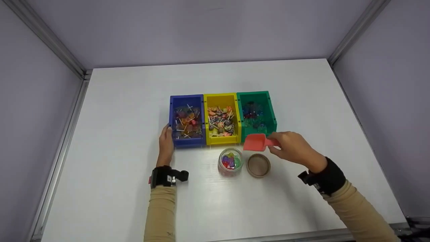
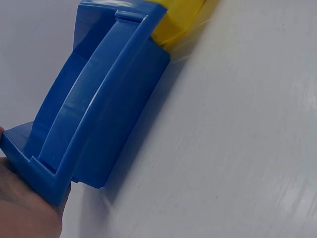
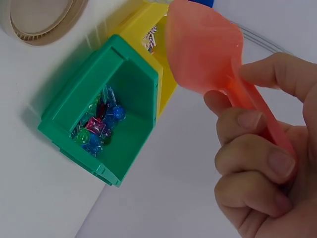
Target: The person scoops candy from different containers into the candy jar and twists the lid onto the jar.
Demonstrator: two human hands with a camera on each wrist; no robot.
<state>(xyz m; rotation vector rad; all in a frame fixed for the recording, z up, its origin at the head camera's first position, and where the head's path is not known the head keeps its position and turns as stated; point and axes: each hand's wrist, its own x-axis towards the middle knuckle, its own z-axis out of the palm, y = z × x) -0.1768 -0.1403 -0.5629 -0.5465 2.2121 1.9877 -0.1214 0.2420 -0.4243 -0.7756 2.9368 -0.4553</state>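
My right hand (image 1: 280,145) pinches the handle of a coral plastic scoop (image 1: 255,142), held just above the table in front of the green bin (image 1: 254,94). In the right wrist view my right hand (image 3: 250,129) curls round the handle of the scoop (image 3: 203,49), whose bowl looks empty. The green bin (image 3: 74,104) holds shiny wrapped sweets. My left hand (image 1: 166,134) rests with straight fingers against the front left corner of the blue bin (image 1: 186,97). The blue bin (image 2: 99,109) fills the left wrist view, with my palm touching its corner.
A yellow bin (image 1: 220,96) of lollipops stands between the blue and green ones. In front sit a small glass jar (image 1: 230,160) with coloured sweets and a round brown lid (image 1: 258,165) beside it. Grey walls enclose the white table (image 1: 134,101).
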